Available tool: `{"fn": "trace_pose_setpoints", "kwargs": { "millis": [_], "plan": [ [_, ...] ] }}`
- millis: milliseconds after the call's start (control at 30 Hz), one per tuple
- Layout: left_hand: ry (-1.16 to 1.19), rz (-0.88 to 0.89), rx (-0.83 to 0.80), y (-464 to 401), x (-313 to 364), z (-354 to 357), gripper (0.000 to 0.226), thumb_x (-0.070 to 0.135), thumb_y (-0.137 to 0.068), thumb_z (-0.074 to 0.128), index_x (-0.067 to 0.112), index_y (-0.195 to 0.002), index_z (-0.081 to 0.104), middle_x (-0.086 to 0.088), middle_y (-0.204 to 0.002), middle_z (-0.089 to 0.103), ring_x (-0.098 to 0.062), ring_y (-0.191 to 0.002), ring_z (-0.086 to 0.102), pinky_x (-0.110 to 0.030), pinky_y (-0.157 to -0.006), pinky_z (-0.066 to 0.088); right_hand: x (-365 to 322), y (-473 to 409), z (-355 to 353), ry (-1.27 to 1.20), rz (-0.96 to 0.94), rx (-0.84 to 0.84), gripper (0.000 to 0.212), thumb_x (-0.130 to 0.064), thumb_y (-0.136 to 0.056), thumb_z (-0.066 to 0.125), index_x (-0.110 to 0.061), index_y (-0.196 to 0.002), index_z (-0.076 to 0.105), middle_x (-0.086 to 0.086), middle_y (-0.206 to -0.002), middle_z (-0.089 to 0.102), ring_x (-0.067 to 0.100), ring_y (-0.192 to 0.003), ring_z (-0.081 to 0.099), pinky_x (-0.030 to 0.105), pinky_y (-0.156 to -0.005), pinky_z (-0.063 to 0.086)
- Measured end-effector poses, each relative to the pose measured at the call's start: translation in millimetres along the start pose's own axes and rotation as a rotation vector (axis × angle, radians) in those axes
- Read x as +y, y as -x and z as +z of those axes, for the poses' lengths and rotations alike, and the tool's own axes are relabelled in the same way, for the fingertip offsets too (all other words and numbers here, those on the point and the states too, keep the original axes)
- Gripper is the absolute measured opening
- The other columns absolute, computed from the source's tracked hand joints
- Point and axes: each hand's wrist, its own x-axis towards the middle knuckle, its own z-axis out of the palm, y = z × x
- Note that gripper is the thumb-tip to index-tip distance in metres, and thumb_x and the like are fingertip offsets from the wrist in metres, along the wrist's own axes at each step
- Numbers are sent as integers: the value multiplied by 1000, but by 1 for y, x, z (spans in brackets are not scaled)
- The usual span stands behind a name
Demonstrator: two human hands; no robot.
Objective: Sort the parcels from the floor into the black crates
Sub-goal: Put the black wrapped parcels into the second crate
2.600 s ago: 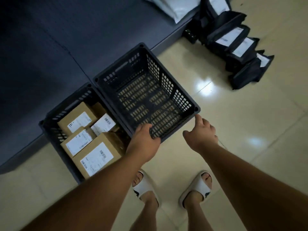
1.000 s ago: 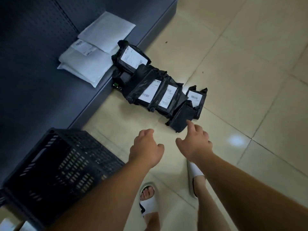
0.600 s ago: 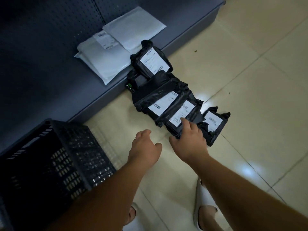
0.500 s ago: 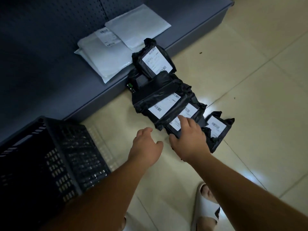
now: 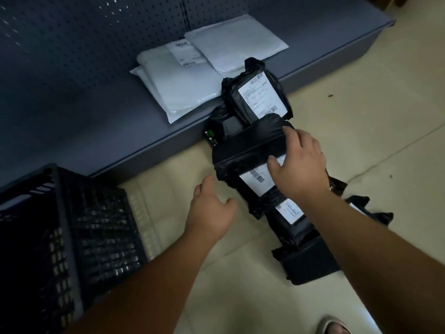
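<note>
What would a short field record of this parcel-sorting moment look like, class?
Right hand: spread on a black parcel in the floor row, fingers over its label
Left hand: open, beside the row, holding nothing
Black crate: at left on the floor, contents not visible
White mailers: lying on the dark shelf base
Rearmost black parcel: leaning against the shelf edge

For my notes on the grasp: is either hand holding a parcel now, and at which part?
Nothing is lifted yet. The right hand rests spread on a black parcel in the row, fingers at its upper edge. The left hand hangs free beside it.
</note>
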Motion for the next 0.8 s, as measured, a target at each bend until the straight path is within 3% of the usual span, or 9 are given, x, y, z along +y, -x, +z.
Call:
{"fn": "trace_pose_setpoints", "kwargs": {
  "millis": [100, 200, 300, 433, 600, 700, 800],
  "plan": [
    [73, -10, 45, -42, -7, 11, 84, 35, -85, 67, 38, -155, 21, 1, -149, 40, -14, -120, 51, -24, -88, 40, 8, -16, 26, -73, 0, 102, 68, -33, -85, 58, -16, -148, 38, 11, -143, 45, 34, -133, 38, 52, -108, 34],
    [120, 38, 44, -69, -12, 25, 94, 35, -77, 71, 46, -153, 17, 8, -135, 45, -8, -112, 52, -25, -92, 43, 31, -30, 41, -81, -22, 140, 68, -32, -83, 56, -20, -147, 38, 9, -143, 46, 32, -133, 37, 50, -110, 30],
    [144, 91, 46, -84, -20, 39, 97, 26, -72, 72, 48, -151, 20, 4, -133, 57, -16, -110, 63, -36, -98, 52, 50, -49, 48, -41, -47, 122, 65, -38, -86, 52, -24, -147, 37, 9, -142, 48, 32, -133, 39, 50, -111, 28],
    [133, 142, 76, -98, -26, 45, 99, 11, -73, 70, 48, -150, 21, 8, -120, 67, -16, -96, 68, -26, -80, 53, 52, -72, 57, 105, -117, 110, 53, -50, -93, 40, -25, -140, 43, 9, -132, 59, 33, -123, 50, 51, -110, 28],
    [51, 213, 117, -109, -29, 43, 98, 12, -76, 69, 50, -150, 19, 9, -121, 66, -17, -98, 67, -33, -84, 56, 41, -108, 53, 85, -73, 71, 49, -53, -96, 32, -21, -126, 54, 13, -117, 64, 37, -102, 61, 42, -81, 46],
    [23, 242, 133, -113, -28, 41, 85, 14, -76, 69, 46, -144, 30, 9, -116, 67, -14, -94, 66, -26, -75, 52, 37, -124, 46, 107, -69, 12, 49, -53, -98, 31, -18, -119, 57, 15, -111, 67, 36, -98, 61, 38, -71, 42],
    [14, 275, 160, -117, -27, 32, 69, 18, -76, 70, 43, -132, 38, 16, -103, 66, -9, -87, 63, -10, -60, 41, 31, -131, 43, 121, -134, 27, 47, -52, -98, 32, -18, -114, 59, 14, -110, 67, 35, -96, 61, 38, -71, 44]
  ]
}}
